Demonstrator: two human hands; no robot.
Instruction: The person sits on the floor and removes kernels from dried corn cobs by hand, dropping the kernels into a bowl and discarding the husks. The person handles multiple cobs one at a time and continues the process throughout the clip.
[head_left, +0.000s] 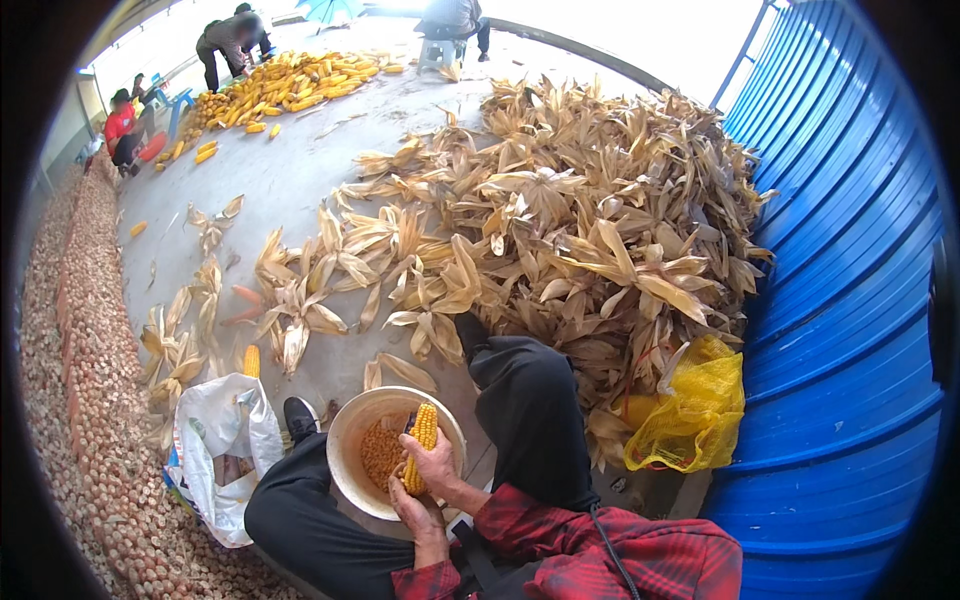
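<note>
Both my hands hold a yellow corn cob (424, 427) over a white bucket (343, 472) that stands between my legs. My right hand (437, 459) wraps the middle of the cob from the right. Below it, my left hand (417, 514) grips the cob's lower end. The cob is tilted, and its upper part shows full rows of kernels. Something dark touches the cob's left side; I cannot tell what it is. Loose corn kernels (382, 450) lie in the bottom of the bucket, partly hidden by the cob and hands.
A white woven sack (262, 427) stands open at left, beside another cob (252, 361). Dry corn husks (555, 225) are heaped ahead and right, near a yellow mesh bag (694, 405) and a blue corrugated wall (840, 300). People are near a corn cob pile (300, 79) farther off.
</note>
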